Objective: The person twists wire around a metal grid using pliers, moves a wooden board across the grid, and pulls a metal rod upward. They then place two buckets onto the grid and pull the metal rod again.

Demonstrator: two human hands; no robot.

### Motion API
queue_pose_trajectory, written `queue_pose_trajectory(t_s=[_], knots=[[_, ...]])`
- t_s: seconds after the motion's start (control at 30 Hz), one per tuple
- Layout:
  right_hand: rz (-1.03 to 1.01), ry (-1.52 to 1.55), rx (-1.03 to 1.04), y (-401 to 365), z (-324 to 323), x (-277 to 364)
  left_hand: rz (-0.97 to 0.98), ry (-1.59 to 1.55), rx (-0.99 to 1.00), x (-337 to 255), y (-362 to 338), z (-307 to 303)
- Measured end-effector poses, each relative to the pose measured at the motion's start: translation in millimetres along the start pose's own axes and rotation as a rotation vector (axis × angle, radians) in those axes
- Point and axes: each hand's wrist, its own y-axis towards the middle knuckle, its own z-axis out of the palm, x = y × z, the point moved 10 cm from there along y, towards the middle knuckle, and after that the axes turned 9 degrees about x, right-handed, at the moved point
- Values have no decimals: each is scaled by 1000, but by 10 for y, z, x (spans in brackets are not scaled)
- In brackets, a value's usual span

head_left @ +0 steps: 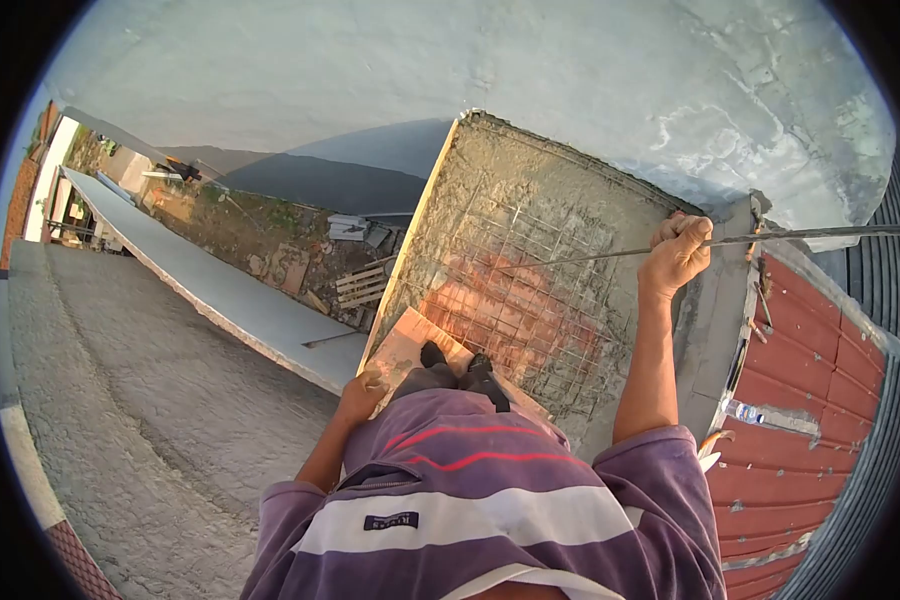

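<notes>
My right hand is raised at the right and closed around a long, thin metal rod. The rod's thin end reaches left over a steel mesh, and its thicker end runs past the right edge of view. Partly sunk in wet concrete, the mesh lies over a formed slab. Down at my left side, my left hand has its fingers curled, beside a wooden board. What it holds, if anything, is hidden. My dark shoes rest on this board.
A grey wall rises beyond the slab. A timber edge borders the slab's left side, with a drop to ground holding a pallet and rubble. At the right are red roof sheets and a plastic bottle.
</notes>
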Motion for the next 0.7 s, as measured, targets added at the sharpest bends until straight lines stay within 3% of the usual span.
queue_pose_trajectory(t_s=[0.13, 0.27, 0.37, 0.5, 0.7], knots=[[28, 18, 50, -56, -11, 8, -84, 193, 20, 427, -317, 290], [69, 92, 28, -73, 120, 254, -138, 119, 59, 390, -521, 347], [130, 223, 100, 40, 234, 590, -124, 77, -38, 367, -478, 319], [207, 289, 208, 145, 498, 1242, 39, 77, -107, -527, -499, 360], [192, 435, 453, 48, 809, 1862, 729, 378, -378, -2835, -903, 435]])
